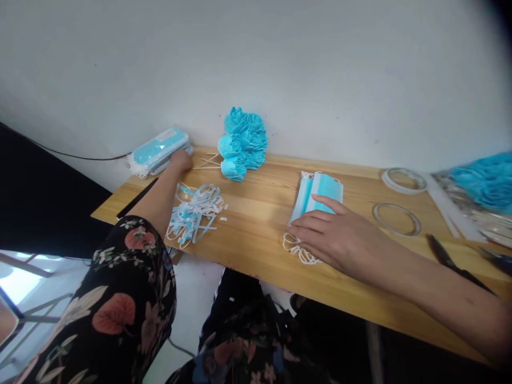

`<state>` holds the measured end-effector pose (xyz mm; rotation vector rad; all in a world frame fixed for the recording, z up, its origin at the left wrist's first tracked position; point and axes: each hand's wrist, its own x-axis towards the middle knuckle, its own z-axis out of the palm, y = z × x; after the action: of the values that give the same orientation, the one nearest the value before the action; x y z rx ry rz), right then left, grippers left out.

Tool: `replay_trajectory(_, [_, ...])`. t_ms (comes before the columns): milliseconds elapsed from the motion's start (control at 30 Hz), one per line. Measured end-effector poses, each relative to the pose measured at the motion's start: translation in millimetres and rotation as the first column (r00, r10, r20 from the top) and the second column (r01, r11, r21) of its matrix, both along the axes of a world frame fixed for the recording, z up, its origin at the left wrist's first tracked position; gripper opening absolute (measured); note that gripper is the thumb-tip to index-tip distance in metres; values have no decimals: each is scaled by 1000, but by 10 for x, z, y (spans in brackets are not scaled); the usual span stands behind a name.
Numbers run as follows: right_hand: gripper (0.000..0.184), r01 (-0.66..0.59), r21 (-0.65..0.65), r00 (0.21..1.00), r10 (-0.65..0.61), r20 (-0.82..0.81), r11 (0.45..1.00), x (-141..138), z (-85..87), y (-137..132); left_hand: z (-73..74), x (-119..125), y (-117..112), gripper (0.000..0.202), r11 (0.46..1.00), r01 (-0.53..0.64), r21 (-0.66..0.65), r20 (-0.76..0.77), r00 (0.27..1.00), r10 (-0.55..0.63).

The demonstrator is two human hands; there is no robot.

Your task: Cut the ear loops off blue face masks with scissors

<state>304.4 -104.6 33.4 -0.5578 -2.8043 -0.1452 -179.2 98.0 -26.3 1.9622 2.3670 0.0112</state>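
Note:
My left hand [181, 160] reaches to the far left of the wooden table [256, 240] and touches a wrapped pack of blue face masks [158, 152] by the wall; its fingers are curled against the pack. My right hand [332, 232] lies flat with fingers stretched out on a small stack of blue face masks [320, 194] with white ear loops. A bunch of blue flowers [242, 143] made from mask fabric, on thin wooden sticks, lies between the two hands by the wall.
A heap of cut mask scraps and ear loops [194, 213] lies near my left forearm. Two tape rings [397, 218] [404, 180], black scissors [452, 264] and a clear bag of blue flowers [484, 186] are at the right. White wall behind.

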Motion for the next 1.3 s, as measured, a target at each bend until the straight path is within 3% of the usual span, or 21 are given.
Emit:
replay_trajectory(100, [34, 17, -33, 999, -18, -26, 999, 20, -14, -33, 90, 30, -78, 39, 982, -178, 63, 61, 983, 175])
replay_trajectory(167, [33, 16, -29, 999, -17, -30, 999, 14, 11, -65, 207, 41, -171, 36, 964, -240, 116, 160, 962, 221])
replay_trajectory(267, [30, 7, -18, 1000, -7, -23, 1000, 29, 57, -130, 452, 63, -445, 33, 935, -285, 213, 347, 916, 201])
replay_trajectory(367, [30, 11, -32, 999, -13, -39, 999, 56, 67, -169, 631, 290, -929, 36, 911, -252, 327, 473, 878, 72])
replay_trajectory(467, [37, 68, -93, 992, -77, -97, 993, -4, 50, -117, 552, 913, -1499, 37, 906, -120, 407, 717, 656, -235])
replay_trajectory(567, [52, 133, -190, 955, -177, -240, 973, -180, 51, 14, 254, 1752, -1900, 35, 924, 73, 376, 853, 361, -376])
replay_trajectory(633, [57, 134, -271, 912, -226, -343, 953, -316, 76, 94, 64, 2221, -2010, 28, 909, 130, 397, 896, 158, -414])
replay_trajectory(733, [55, 89, -319, 858, -235, -457, 943, -473, 134, 145, -79, 2596, -2002, 27, 880, 127, 457, 887, 3, -461])
replay_trajectory(800, [54, 76, -323, 848, -232, -477, 943, -535, 152, 140, -107, 2650, -1951, 27, 861, 119, 494, 868, -2, -497])
replay_trajectory(867, [53, 69, -309, 861, -213, -461, 949, -572, 118, 132, -139, 2625, -1914, 26, 844, 128, 521, 846, 59, -530])
replay_trajectory(967, [55, 42, -279, 906, -154, -394, 959, -603, -51, 154, -249, 2575, -1906, 20, 836, 142, 530, 823, 148, -548])
replay_trajectory(1133, [55, 35, -296, 953, -121, -278, 955, -568, -317, 198, -402, 2597, -1931, 18, 836, 172, 522, 811, 204, -548])
replay_trajectory(1233, [53, 43, -317, 929, -154, -337, 948, -473, -273, 194, -375, 2605, -1929, 21, 868, 223, 443, 829, 266, -491])
replay_trajectory(1300, [52, 77, -329, 897, -209, -388, 941, -415, -196, 187, -346, 2603, -1922, 24, 881, 226, 416, 852, 241, -464])
